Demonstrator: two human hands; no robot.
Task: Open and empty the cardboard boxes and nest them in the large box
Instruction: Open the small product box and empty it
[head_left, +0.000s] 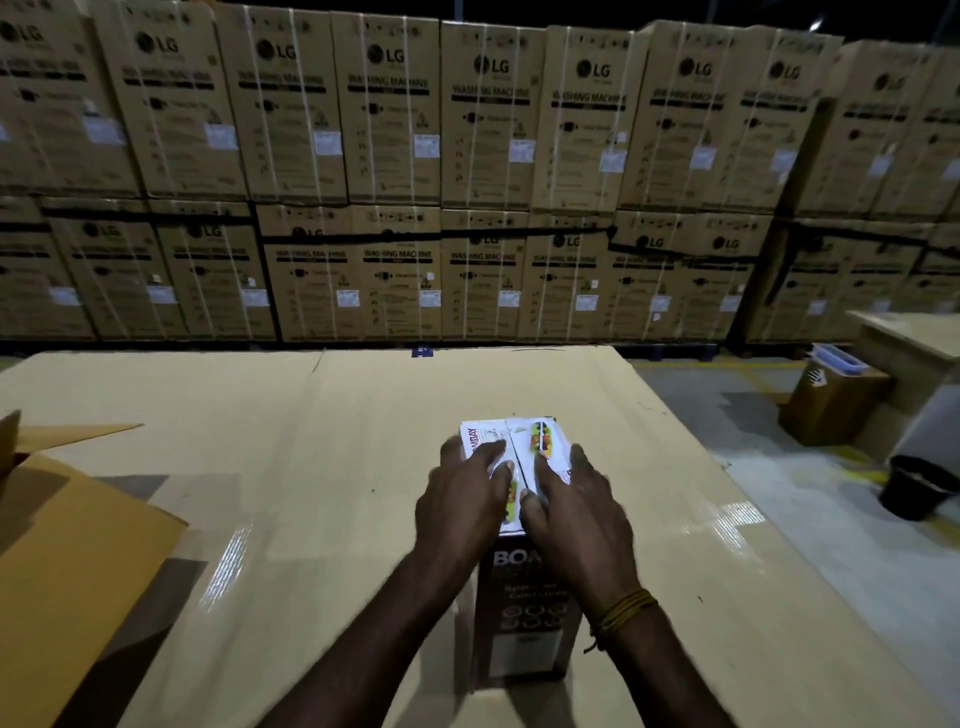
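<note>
Here, both the left hand (464, 501) and right hand (571, 506) lay flat-fingered, gripping nothing, on the closed flaps of the small printed white-and-brown cardboard box (519, 587) standing upright near-centre on the tan cardboard worktop (311, 415); uneven prying might tear flaps or topple it.

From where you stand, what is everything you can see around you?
Printed box: one, white top, dark sides, upright on the cardboard surface, top flaps closed.
Cardboard surface: one, tan, wide, underneath the printed box.
Open brown box: one, far left, flaps up, partly out of frame.
Washing machine cartons: many, tan, stacked two high along the back.
Bin: one, black, floor at right.
Small carton: one, brown, floor at right.
Left hand: fingers flat on the left flap.
Right hand: fingers flat on the right flap, thread band on its wrist.
</note>
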